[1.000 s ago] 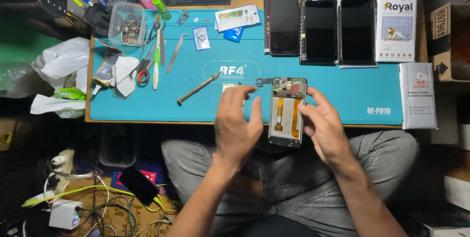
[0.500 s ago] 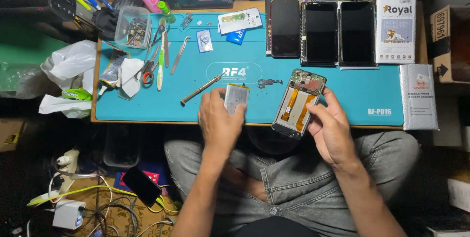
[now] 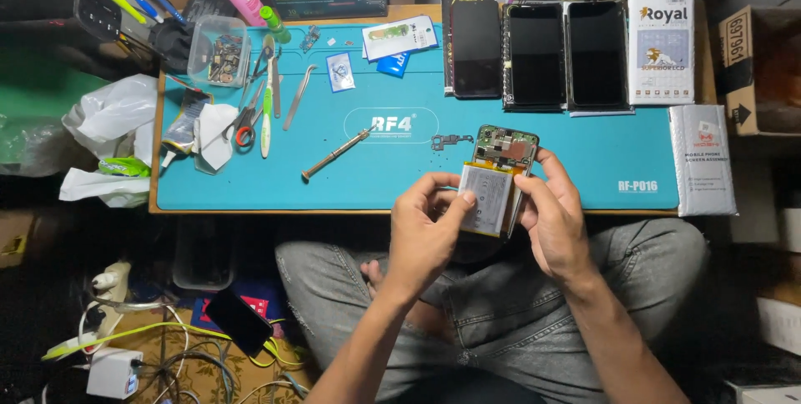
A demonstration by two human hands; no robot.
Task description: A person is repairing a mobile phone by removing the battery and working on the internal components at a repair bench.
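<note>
Together, the left hand (image 3: 427, 233) and right hand (image 3: 552, 219) close their fingers on one opened phone (image 3: 499, 177) with its battery (image 3: 487, 198) over the worktop's (image 3: 400, 179) near edge; one clear tub (image 3: 215, 52) holds small parts.

Teal work mat (image 3: 584, 158) with screwdriver (image 3: 336, 154), tweezers (image 3: 298, 97), scissors (image 3: 247, 118), three phones (image 3: 536, 55).

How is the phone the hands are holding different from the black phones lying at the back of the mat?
The opened phone shows its insides, a green board and pale battery; the three black phones show only dark closed faces. The opened one is gripped by the left hand and right hand near the mat's front edge; the black ones lie flat, side by side. All are rectangular slabs.
</note>
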